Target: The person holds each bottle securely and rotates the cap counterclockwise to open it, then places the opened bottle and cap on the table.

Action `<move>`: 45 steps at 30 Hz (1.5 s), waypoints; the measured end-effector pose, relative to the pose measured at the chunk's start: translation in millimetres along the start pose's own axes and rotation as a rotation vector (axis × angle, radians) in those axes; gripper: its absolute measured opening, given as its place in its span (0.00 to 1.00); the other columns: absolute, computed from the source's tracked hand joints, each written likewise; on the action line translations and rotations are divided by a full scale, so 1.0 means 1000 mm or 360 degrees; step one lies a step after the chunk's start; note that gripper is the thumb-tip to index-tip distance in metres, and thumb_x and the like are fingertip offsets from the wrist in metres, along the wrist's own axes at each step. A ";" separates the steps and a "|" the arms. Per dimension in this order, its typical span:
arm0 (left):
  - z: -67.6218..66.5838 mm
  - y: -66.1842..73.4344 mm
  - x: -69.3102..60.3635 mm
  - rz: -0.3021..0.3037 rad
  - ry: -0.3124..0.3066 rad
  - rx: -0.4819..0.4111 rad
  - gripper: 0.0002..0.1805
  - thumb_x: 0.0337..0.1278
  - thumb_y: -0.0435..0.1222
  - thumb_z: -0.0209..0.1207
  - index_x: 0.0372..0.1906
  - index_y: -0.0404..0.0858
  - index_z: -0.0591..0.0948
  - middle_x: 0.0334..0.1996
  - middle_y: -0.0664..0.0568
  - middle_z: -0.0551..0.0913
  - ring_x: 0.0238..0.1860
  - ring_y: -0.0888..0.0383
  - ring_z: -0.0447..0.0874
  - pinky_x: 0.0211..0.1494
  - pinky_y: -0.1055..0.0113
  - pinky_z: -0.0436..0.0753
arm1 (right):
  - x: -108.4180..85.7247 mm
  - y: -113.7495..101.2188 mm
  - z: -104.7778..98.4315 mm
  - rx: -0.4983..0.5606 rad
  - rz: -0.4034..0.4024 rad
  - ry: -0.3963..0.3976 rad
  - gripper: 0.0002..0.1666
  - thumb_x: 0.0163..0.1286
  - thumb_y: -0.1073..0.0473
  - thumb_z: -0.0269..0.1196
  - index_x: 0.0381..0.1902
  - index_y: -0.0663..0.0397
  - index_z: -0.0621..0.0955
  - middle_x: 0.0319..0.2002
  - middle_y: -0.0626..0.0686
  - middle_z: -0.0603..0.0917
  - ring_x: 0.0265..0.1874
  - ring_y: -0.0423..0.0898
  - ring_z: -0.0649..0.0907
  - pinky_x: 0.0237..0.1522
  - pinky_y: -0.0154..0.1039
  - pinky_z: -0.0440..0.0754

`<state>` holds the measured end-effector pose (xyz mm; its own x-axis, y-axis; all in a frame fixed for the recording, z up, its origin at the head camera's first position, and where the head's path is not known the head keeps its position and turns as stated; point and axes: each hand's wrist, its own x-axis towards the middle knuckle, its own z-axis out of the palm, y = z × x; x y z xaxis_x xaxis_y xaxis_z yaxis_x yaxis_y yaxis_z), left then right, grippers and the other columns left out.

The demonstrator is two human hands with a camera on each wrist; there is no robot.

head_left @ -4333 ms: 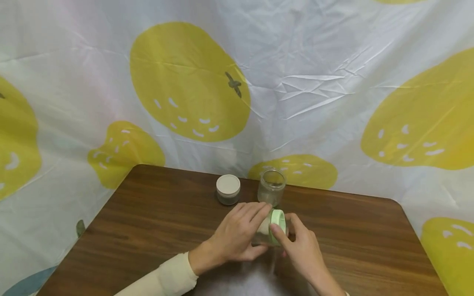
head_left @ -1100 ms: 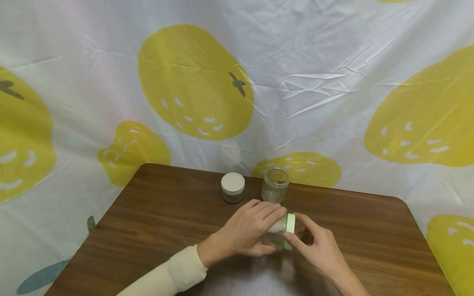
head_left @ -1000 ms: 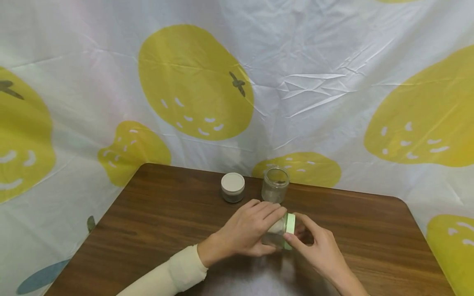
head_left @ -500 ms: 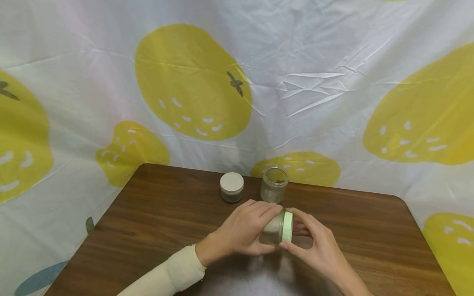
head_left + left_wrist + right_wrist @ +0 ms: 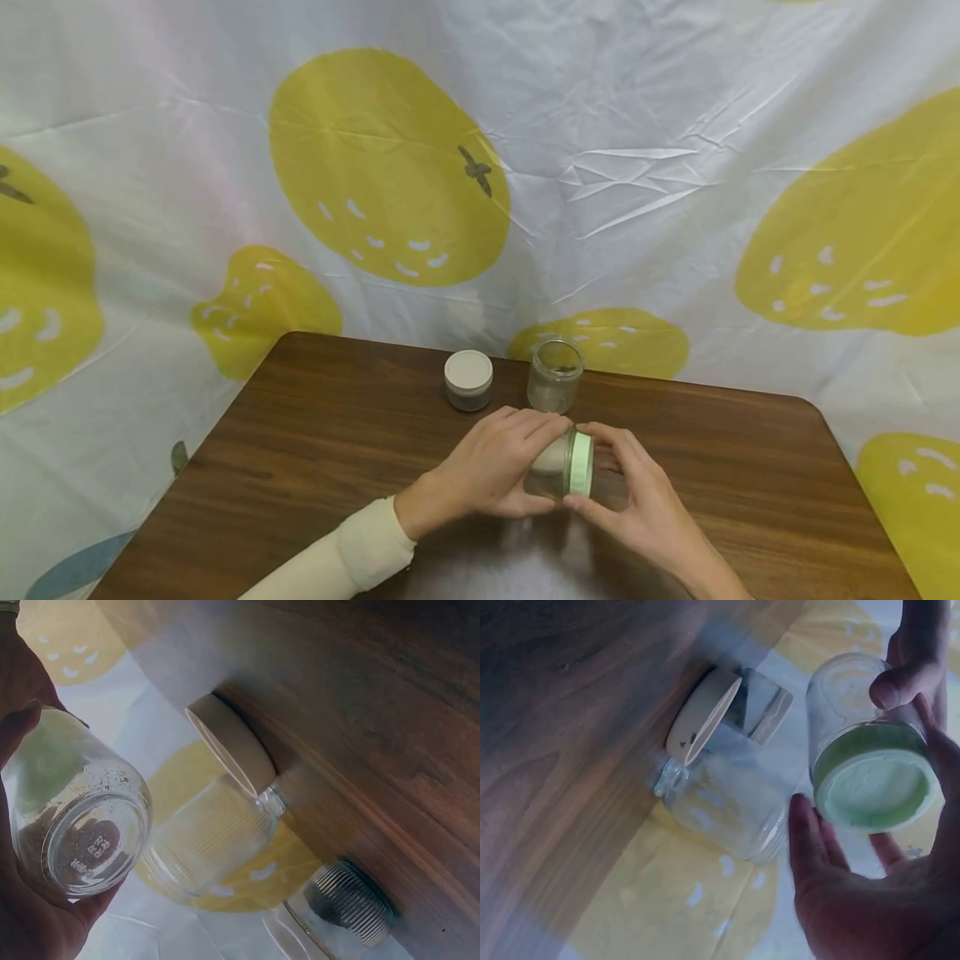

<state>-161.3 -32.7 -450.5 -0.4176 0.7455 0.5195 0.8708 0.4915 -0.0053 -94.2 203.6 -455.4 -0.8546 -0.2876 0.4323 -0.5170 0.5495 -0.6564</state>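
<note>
A clear glass jar [image 5: 550, 468] with a pale green lid [image 5: 581, 465] lies on its side in the air above the table. My left hand [image 5: 498, 467] grips the jar's body, fingers over the top and thumb underneath. On the lid's rim are the thumb and fingers of my right hand [image 5: 637, 492]; the lid sits on the jar's mouth. The jar's round base [image 5: 97, 844] faces the left wrist view, and the lid's recessed top [image 5: 877, 791] shows in the right wrist view.
Behind the hands stand an open glass jar [image 5: 555, 379] and a short jar with a white lid [image 5: 468, 379]. A beige lid [image 5: 232, 742], hidden in the head view, stands near the open jar. The wooden table [image 5: 322, 417] meets a lemon-print curtain [image 5: 637, 208].
My right thumb and fingers have shifted round the green lid, thumb now at its lower edge. The lid's open-looking face has turned away from the head view. My left hand keeps its grip.
</note>
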 end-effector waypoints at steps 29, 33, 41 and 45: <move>0.003 0.006 0.000 -0.0004 0.0052 0.0024 0.52 0.38 0.63 0.77 0.69 0.42 0.75 0.62 0.55 0.84 0.62 0.59 0.84 0.60 0.65 0.84 | 0.008 -0.016 0.002 0.0079 0.0900 -0.0149 0.27 0.82 0.37 0.55 0.31 0.50 0.82 0.17 0.48 0.83 0.14 0.46 0.84 0.24 0.37 0.82; 0.003 0.005 -0.001 -0.0015 0.0055 0.0005 0.51 0.39 0.63 0.77 0.68 0.41 0.75 0.62 0.55 0.84 0.62 0.58 0.85 0.60 0.65 0.84 | 0.008 -0.015 0.002 0.0069 0.0842 -0.0141 0.21 0.80 0.38 0.59 0.38 0.48 0.82 0.19 0.49 0.85 0.17 0.45 0.85 0.26 0.33 0.78; 0.004 0.001 -0.001 -0.0044 -0.0001 -0.0016 0.52 0.40 0.64 0.77 0.70 0.42 0.74 0.63 0.55 0.84 0.63 0.59 0.84 0.61 0.65 0.83 | 0.005 -0.008 0.002 0.0017 0.0519 -0.0089 0.20 0.73 0.44 0.70 0.56 0.45 0.82 0.36 0.44 0.88 0.32 0.36 0.87 0.36 0.35 0.87; 0.005 0.000 -0.002 -0.0052 -0.0016 -0.0017 0.53 0.39 0.64 0.76 0.71 0.42 0.75 0.63 0.54 0.84 0.63 0.59 0.84 0.61 0.65 0.83 | 0.003 -0.003 0.000 -0.0064 0.0297 -0.0073 0.33 0.69 0.47 0.74 0.67 0.48 0.78 0.44 0.44 0.89 0.39 0.37 0.88 0.41 0.37 0.89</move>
<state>-161.9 -32.5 -456.0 -0.4482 0.7339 0.5104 0.8595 0.5107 0.0205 -95.3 201.0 -451.9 -0.9373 -0.2127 0.2761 -0.3476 0.6273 -0.6969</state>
